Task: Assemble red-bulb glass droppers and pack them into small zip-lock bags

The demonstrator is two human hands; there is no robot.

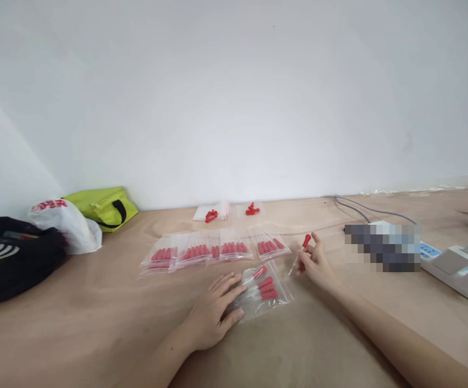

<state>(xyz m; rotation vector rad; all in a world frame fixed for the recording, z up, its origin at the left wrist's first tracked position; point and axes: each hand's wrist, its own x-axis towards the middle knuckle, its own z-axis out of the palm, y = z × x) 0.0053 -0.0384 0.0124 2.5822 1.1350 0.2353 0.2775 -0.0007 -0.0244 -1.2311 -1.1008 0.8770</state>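
My left hand point(218, 312) lies with spread fingers on the left edge of a clear zip bag point(253, 311), which has several red-capped droppers point(269, 288) inside. To the right of that bag, my right hand point(315, 262) pinches a single dropper point(307, 241), its red bulb up and its clear tube pointing down to the left. Behind both hands runs a row of clear bags point(195, 253) with red-bulbed droppers in them. The rightmost bag of the row point(269, 243) sits a little apart from the others.
Near the wall are two small groups of red bulbs point(211, 216) on flat bags. A black bag point(15, 264), a white plastic bag point(66, 223) and a lime-green bag point(108, 205) stand at the left. Power strips point(455, 269) and grey cables point(363, 206) lie at the right.
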